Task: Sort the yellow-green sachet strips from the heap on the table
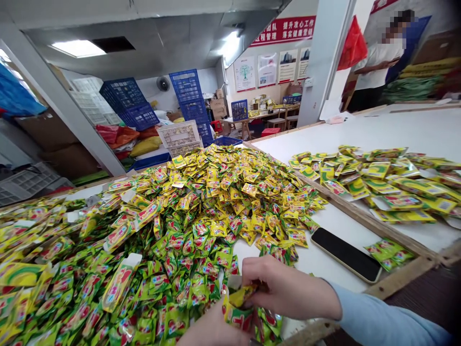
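Observation:
A big heap of small green and yellow sachets [187, 216] covers the white table [334, 226] in front of me. At the near edge my right hand [284, 288], in a light blue sleeve, is closed around a bunch of sachets [239, 307]. My left hand [212, 331] shows only partly at the bottom edge and presses against the same bunch from below; its fingers are mostly hidden. Longer sachet strips [120, 281] lie on the pile to the left.
A black phone [345, 253] lies flat on the table right of the heap. Beyond a wooden divider [363, 218] lies a second pile of larger yellow-green packets [389, 185]. Blue crates [189, 93] stand stacked at the back. A person [382, 57] stands at the far right.

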The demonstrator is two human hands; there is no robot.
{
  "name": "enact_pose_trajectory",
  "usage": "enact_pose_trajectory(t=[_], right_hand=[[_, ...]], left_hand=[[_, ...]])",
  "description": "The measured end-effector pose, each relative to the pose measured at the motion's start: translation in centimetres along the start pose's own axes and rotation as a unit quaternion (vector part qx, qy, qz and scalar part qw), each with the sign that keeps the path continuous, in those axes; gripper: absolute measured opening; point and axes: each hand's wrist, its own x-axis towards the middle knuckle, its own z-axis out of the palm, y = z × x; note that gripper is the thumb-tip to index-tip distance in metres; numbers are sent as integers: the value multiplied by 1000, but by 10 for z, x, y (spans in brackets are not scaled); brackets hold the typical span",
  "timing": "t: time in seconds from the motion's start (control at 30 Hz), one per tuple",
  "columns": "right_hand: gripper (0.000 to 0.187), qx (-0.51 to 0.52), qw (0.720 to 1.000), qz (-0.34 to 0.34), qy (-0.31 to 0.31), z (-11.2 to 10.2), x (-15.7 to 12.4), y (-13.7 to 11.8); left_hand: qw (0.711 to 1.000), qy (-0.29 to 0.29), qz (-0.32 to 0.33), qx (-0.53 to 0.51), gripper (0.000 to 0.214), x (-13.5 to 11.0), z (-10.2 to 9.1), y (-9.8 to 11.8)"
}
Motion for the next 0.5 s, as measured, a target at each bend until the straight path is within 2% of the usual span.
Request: enact_pose_trajectory(t=[0.07, 0.13, 0.2, 0.3, 0.4, 0.5], right_hand=[[10, 60, 997, 13, -38, 1, 0, 4], [11, 156, 982, 48, -98, -1, -1, 8], [15, 212, 968, 91, -100, -2, -3, 12], [11, 204, 968, 139, -39, 1, -4, 13], [9, 190, 967, 156, -62, 8, -2, 13], [5, 140, 980, 126, -71, 11, -1, 16]], left_hand=[[1000, -13, 13, -8, 36, 3, -2, -6], [999, -26, 17, -20, 49, 3, -4, -12], [999, -23, 19, -28, 56, 2, -6, -16], [999, -18, 28, -23, 56, 1, -6, -18], [999, -35, 26, -6, 52, 2, -1, -16], [999, -26, 32, 33, 42, 3, 1, -15]])
